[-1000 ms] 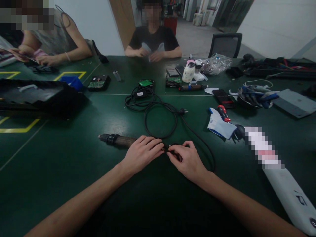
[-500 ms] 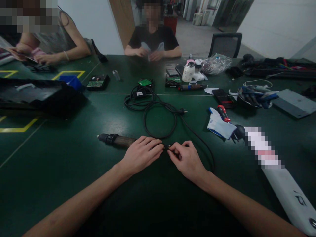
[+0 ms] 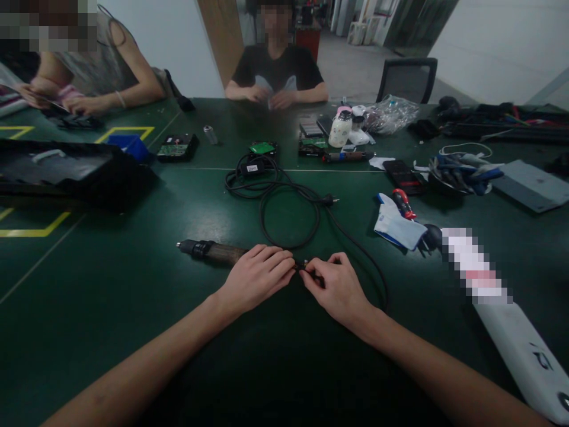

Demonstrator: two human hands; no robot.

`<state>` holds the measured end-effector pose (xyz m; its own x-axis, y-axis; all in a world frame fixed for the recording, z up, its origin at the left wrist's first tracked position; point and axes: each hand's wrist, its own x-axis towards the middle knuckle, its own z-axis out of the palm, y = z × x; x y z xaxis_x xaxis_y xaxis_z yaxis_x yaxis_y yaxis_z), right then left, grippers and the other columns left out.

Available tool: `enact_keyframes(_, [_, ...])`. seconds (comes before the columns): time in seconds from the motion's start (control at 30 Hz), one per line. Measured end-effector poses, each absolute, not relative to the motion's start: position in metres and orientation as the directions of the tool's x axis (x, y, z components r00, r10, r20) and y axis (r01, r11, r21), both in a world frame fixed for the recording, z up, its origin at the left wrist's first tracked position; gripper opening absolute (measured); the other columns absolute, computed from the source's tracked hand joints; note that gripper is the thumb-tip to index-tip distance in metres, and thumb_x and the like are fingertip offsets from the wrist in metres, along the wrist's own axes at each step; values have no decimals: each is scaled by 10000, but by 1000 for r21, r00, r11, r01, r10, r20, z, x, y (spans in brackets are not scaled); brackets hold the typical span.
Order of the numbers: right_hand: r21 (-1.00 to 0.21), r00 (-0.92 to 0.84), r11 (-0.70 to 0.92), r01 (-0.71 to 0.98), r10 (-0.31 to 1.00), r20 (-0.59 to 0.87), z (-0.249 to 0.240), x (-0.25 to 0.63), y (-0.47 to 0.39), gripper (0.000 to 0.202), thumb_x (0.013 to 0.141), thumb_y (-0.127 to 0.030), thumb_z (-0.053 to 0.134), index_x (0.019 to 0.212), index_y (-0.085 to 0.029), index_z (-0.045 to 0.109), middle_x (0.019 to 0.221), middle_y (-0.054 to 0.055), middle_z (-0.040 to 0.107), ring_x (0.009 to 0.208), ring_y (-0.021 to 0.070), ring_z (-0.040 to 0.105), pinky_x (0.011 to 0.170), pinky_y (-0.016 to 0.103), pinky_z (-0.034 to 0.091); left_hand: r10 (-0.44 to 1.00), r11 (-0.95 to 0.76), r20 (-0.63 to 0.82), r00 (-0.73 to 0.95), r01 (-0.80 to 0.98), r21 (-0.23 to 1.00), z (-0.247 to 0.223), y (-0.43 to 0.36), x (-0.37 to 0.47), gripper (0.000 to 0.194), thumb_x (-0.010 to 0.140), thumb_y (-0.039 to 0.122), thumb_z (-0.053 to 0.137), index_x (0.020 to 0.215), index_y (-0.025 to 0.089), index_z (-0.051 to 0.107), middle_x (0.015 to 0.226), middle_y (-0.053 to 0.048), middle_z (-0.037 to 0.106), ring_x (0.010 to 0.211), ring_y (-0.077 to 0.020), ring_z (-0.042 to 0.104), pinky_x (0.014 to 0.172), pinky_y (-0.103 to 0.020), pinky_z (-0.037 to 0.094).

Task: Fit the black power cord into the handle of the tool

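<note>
An electric screwdriver (image 3: pixel 224 253) lies on the green table, its metal tip to the left. My left hand (image 3: pixel 258 276) is closed over the screwdriver's rear end and hides most of it. Close by on the right, my right hand (image 3: pixel 335 284) pinches the cable's connector end (image 3: pixel 306 264) at the back of the tool. The fingers cover much of the connector, so how far it sits in the tool cannot be made out. A black power cable (image 3: pixel 262 219) with a plug (image 3: pixel 329 200) lies in loops behind my hands.
Beyond the cable are hard drives (image 3: pixel 176 147) and another screwdriver (image 3: pixel 349 156). To the right lie a glove (image 3: pixel 395 223), a red-handled screwdriver (image 3: pixel 403 203) and a long white object (image 3: pixel 520 350). A black tray (image 3: pixel 57 172) stands left. Two people sit across the table.
The view has shifted very slightly. Both hands stay in nearly the same place at the rear end of the screwdriver.
</note>
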<state>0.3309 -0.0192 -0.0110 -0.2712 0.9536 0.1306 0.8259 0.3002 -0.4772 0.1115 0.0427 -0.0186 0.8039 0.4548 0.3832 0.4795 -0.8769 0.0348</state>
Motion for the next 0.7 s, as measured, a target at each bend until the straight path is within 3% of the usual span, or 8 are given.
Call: enact_keyframes(0.7, [-482, -269, 301, 823, 953, 137, -13, 331, -19, 147, 1011, -299, 560, 920, -210, 633, 772, -18, 682, 618, 137, 523, 865, 362, 332, 481, -866, 338, 809, 499, 37, -16, 43, 114, 209, 995, 337, 545, 1139, 208, 625, 1169, -43, 695, 1077, -204, 645, 914, -379, 471])
